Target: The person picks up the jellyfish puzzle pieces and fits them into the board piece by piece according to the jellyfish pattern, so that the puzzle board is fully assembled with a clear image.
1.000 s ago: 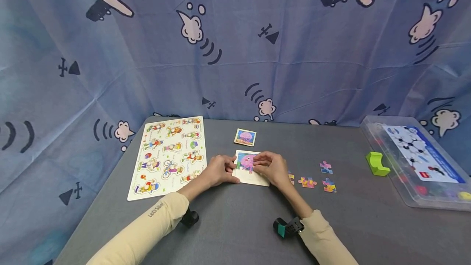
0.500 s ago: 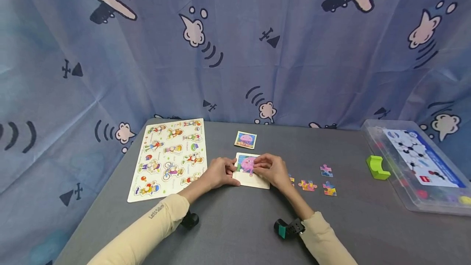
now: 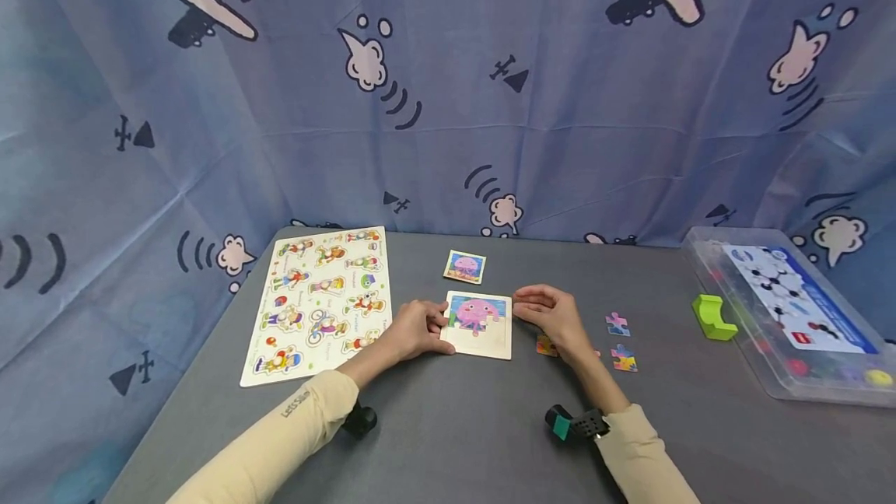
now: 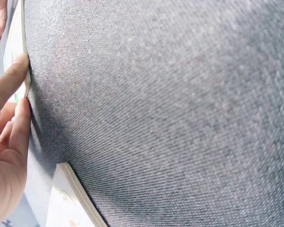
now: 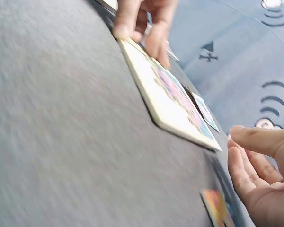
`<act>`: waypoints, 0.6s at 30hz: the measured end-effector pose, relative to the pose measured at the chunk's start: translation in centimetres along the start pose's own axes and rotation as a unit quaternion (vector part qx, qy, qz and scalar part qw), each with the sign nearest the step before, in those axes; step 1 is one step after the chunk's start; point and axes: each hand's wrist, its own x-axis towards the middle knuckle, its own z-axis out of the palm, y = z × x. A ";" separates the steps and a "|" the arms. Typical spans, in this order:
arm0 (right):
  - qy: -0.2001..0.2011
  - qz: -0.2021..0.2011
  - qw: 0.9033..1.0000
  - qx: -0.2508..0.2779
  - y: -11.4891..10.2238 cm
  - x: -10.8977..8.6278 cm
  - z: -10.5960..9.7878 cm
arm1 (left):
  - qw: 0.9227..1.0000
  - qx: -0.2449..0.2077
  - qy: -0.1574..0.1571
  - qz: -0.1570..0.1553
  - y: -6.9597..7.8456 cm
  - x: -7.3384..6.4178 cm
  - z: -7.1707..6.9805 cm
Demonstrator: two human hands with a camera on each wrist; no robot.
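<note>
My left hand (image 3: 418, 327) holds a small square wooden puzzle board (image 3: 484, 347) by its left edge, thumb at the near corner. An octopus-like pink figure fills the board's upper part; bare wood shows along the bottom. Just off the board's right edge is my right hand (image 3: 556, 319), fingers loosely bent and nothing seen in them. In the right wrist view its thumb and fingertips stand apart from the board. A loose orange puzzle piece (image 3: 547, 345) lies below the right hand. Another piece is mostly hidden by the right forearm.
Two loose pieces, a pink-blue one (image 3: 617, 323) and a yellow-blue one (image 3: 624, 358), lie farther right. Behind the board sits a small picture card (image 3: 465, 267). A large picture board (image 3: 318, 298) is at left. A green arched block (image 3: 714, 318) stands by a clear plastic case (image 3: 766, 379).
My right hand has let go of a puzzle piece on the board and moved right, uncovering the upper right pieces. The left hand stays on the board's edge.
</note>
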 end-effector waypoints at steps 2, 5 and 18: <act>0.000 0.004 1.000 -0.002 0.1 0.0 -0.8 | 1.000 0.004 0.001 0.001 0.0 0.0 0.0; 0.003 0.009 1.000 -0.005 0.2 0.0 -1.9 | 1.000 0.003 0.002 -0.001 0.0 0.0 0.0; 0.026 0.012 1.000 -0.007 1.2 -0.1 -6.0 | 1.000 -0.013 -0.005 -0.009 -0.1 0.0 0.0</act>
